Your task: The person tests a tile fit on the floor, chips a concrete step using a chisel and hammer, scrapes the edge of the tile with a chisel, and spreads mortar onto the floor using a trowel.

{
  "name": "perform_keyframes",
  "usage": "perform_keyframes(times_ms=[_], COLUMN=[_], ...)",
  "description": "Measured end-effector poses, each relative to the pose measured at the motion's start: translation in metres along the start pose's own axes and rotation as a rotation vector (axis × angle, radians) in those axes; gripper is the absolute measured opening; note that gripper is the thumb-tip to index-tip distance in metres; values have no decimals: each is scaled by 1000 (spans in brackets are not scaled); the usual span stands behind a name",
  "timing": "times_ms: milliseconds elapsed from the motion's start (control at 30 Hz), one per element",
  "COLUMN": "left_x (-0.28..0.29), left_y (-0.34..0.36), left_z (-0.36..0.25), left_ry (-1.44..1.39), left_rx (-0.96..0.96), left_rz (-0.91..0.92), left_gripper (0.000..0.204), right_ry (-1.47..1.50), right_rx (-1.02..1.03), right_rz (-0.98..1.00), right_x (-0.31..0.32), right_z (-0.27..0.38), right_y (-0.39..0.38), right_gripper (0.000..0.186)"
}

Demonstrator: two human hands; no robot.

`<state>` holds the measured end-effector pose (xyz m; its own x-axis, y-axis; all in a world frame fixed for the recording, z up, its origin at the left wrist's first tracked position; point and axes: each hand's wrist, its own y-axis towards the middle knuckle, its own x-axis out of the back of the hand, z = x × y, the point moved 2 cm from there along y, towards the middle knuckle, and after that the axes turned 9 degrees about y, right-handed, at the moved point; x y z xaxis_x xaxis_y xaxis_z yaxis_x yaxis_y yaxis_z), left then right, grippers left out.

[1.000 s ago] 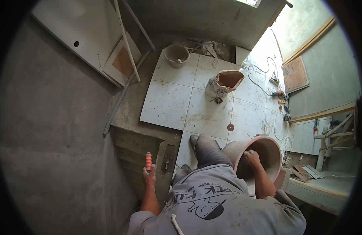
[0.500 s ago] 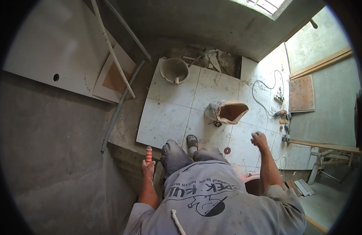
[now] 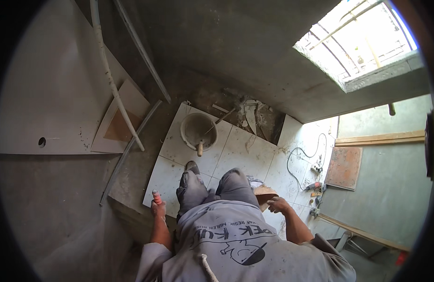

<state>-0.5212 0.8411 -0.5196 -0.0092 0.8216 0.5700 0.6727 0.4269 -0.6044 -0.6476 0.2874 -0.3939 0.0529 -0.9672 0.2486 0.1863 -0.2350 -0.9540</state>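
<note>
My left hand (image 3: 158, 207) is closed round a pink-orange ribbed handle (image 3: 157, 197), upright at my left side; whatever tool it belongs to is hidden. My right hand (image 3: 277, 205) is at my right, its fingers loosely curled with nothing visible in them. Just beside it is an open sack (image 3: 266, 191) with a brown inside, partly hidden by my body; I cannot tell whether they touch. Ahead of my feet stands a round grey bucket (image 3: 183, 129), a tool with a wooden handle (image 3: 200, 149) leaning over its near rim.
White floor tiles (image 3: 236, 150) lie underfoot, with rubble (image 3: 251, 113) along the far wall. To the right are a power drill (image 3: 315, 186), a cable (image 3: 288, 162) and a stained board (image 3: 343, 167). A pale pole (image 3: 114, 91) and a metal profile (image 3: 127, 152) lean at the left.
I have stepped forward and my view has tilted up toward the window. The bucket is nearer my feet, and the sack has gone from in front to beside my right leg. The handle stays in my left hand.
</note>
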Motion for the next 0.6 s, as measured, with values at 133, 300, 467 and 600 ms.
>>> perform_keyframes(times_ms=[133,300,467,600], left_x=[-3,-35,-126,-217], left_y=[32,26,-3,-55], left_z=[-80,-165,-128,-34], left_ry=[-139,-31,-246,207], left_rx=[-116,-281,132,449], left_rz=[38,-94,-223,-8], left_gripper=[32,21,20,19], right_ry=[14,-335,-811,-320], right_rx=[-189,-193,577,554], right_rz=[-23,-51,-196,-29], right_x=[37,124,146,113], right_z=[32,171,383,491], right_y=[16,157,402,557], right_gripper=[33,32,33,24])
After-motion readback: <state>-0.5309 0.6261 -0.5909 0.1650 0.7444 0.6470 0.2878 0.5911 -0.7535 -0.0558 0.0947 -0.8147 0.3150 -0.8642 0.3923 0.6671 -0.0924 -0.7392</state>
